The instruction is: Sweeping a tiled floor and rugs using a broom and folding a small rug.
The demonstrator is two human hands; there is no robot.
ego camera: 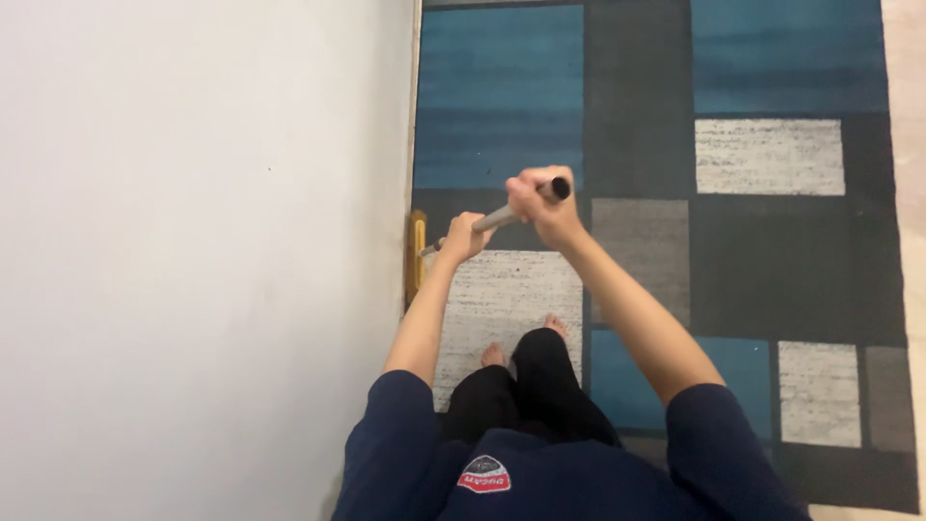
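Both my hands grip a long grey pole point(502, 216) that slants down toward the wall. My right hand point(540, 201) is closed around the top end, by the black cap. Lower down the shaft, my left hand point(467, 236) is closed on it too. The pole ends in a yellow head point(416, 256) that lies flat against the base of the white wall point(203, 251). I stand barefoot on a patchwork rug point(675, 193) of blue, grey and black blocks.
The white wall fills the left half of the view. The rug runs along it, and a strip of pale floor point(912, 58) shows at the right edge. My dark trousers and bare feet point(526, 338) are below the hands.
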